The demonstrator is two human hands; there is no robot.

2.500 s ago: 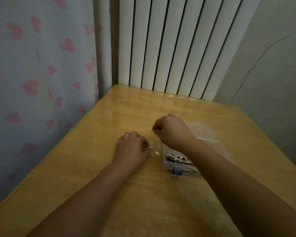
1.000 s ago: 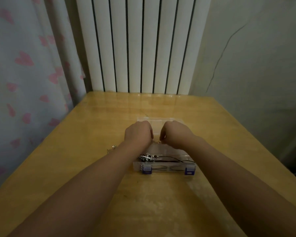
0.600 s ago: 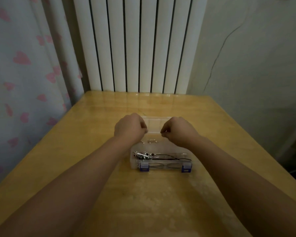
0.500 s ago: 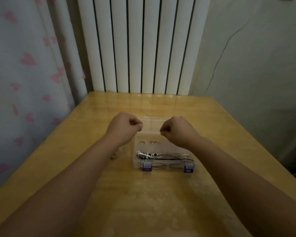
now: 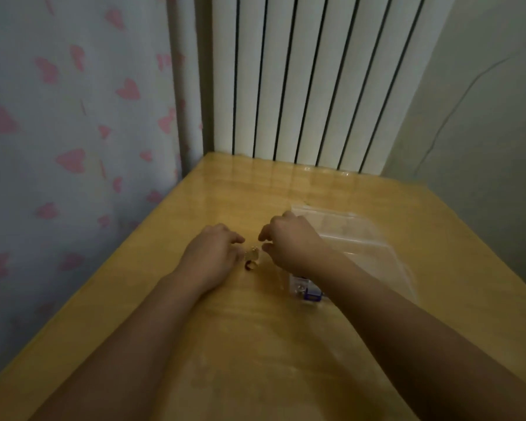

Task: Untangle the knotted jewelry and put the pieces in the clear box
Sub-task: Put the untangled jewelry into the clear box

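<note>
A small knot of gold-coloured jewelry (image 5: 252, 258) lies on the wooden table (image 5: 255, 344), left of the clear box (image 5: 359, 241). My left hand (image 5: 213, 256) rests on the table with its loosely curled fingertips touching the left side of the knot. My right hand (image 5: 289, 241) hovers just right of the knot, thumb and forefinger apart with nothing between them. The clear box stands open, with a blue latch (image 5: 312, 296) on its near wall. My right forearm hides most of what lies inside the box.
The table stands in a corner. A curtain with pink hearts (image 5: 73, 132) hangs along its left edge, a white radiator (image 5: 316, 86) rises behind it, and a grey wall (image 5: 483, 147) is to the right.
Both hands have moved from above the clear box to the left, down to the jewelry knot on the table. The view has swung left, so the box now sits to the right.
</note>
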